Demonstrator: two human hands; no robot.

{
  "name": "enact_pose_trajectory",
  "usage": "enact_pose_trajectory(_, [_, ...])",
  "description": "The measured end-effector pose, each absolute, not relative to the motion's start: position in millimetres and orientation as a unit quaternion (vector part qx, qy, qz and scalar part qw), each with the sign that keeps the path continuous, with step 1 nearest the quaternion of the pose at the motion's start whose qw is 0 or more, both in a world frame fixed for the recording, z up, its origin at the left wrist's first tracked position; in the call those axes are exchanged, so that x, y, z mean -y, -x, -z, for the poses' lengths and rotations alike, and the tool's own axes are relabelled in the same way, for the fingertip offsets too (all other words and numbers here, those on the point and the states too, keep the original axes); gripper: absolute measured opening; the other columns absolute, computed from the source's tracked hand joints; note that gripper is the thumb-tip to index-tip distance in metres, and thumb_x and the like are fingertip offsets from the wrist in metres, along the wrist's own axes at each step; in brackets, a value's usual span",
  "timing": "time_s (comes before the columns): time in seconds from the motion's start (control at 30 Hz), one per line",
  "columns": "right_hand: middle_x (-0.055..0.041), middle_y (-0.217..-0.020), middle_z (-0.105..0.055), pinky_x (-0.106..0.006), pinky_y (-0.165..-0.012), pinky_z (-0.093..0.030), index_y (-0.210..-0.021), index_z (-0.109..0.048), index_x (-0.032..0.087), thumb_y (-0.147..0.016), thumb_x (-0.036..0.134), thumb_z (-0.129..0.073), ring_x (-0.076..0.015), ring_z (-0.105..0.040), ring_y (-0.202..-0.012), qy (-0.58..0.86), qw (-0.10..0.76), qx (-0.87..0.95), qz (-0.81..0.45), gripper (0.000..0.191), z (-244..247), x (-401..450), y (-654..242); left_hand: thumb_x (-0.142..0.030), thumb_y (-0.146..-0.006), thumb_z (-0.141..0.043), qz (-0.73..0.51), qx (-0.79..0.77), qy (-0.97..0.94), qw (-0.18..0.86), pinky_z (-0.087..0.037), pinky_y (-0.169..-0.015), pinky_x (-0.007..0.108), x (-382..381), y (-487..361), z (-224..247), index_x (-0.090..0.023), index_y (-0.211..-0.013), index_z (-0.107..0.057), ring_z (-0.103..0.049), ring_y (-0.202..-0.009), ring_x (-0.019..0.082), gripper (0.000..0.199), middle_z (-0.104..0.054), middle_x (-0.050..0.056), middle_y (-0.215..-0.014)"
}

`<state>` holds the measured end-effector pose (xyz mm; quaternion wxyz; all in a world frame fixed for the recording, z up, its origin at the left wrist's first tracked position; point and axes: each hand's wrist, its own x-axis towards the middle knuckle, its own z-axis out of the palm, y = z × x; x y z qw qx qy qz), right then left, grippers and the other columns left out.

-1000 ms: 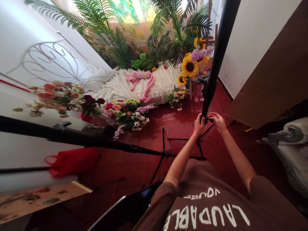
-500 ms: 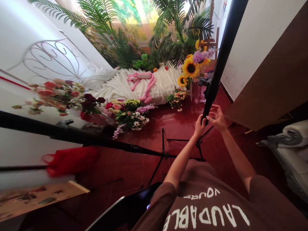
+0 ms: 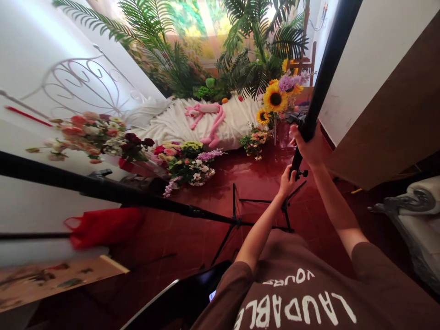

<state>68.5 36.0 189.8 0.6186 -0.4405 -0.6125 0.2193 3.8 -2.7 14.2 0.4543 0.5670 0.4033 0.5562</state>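
Note:
A black stand pole (image 3: 325, 75) slants down from the top right to its splayed legs on the red floor. Low on the pole, beside a small black knob (image 3: 303, 173), my left hand (image 3: 287, 181) is wrapped round it. Higher up, just under a black clamp joint, my right hand (image 3: 310, 145) grips the same pole, its thumb and fingers around the tube. Part of each palm is hidden by the pole.
Another black pole (image 3: 137, 195) crosses from the left edge to legs near the middle. Flowers (image 3: 192, 165) and a white-draped bed (image 3: 165, 121) with a pink plush toy (image 3: 216, 120) lie ahead. A red bag (image 3: 99, 227) is at left, a silver-trimmed sofa (image 3: 421, 201) at right.
My right hand has moved up from the knob area to the thicker part of the pole and closed on it. My left hand stays low on the pole. The view has shifted slightly.

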Motion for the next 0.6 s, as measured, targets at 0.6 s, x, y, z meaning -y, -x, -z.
enact_pose_trajectory(0.6, [0.0063,-0.050,-0.048,-0.022,-0.041,-0.039,-0.071,-0.053,0.022,-0.074,0.062,-0.064,-0.0089,-0.048,-0.042,0.485,0.594,0.564,-0.306,0.043,-152,-25,-65,-0.055,-0.091,-0.043,-0.546,-0.414,-0.565,0.459,-0.047,-0.062,0.022,3,-3,-16,-0.016,-0.112,-0.054,-0.057,-0.063,0.010,0.046,-0.063,0.003,-0.080])
